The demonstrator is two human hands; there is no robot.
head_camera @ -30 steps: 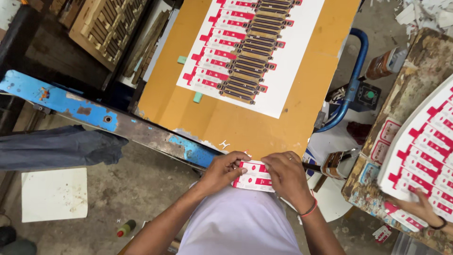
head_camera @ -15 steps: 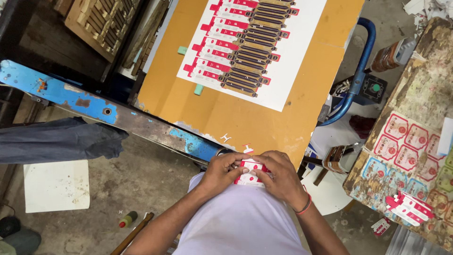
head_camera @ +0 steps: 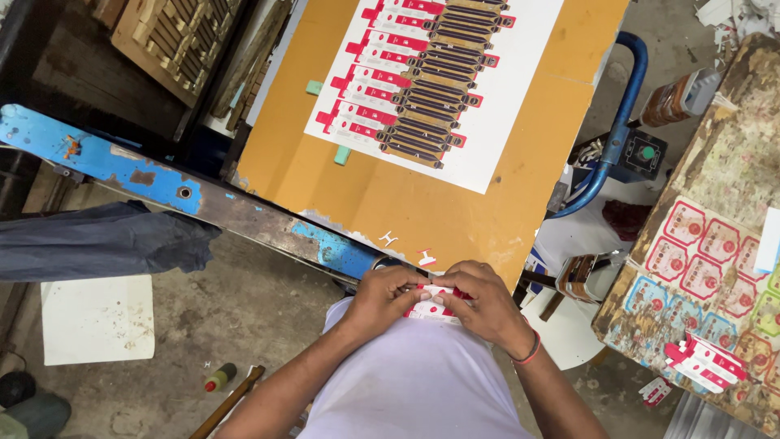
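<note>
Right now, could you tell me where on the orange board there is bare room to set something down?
The orange board is bare between the printed sheet and its near edge, apart from two small paper scraps. A strip left of the sheet holds two green blocks. The near edge is crowded: left hand and right hand hold a red-and-white card stack.

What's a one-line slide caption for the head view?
Both hands, left hand and right hand, grip a red-and-white card stack at the orange board's near edge.

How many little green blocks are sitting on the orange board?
2. One green block lies left of the printed sheet, apart from its edge. The other touches the sheet's lower left edge. More may hide beneath.
</note>
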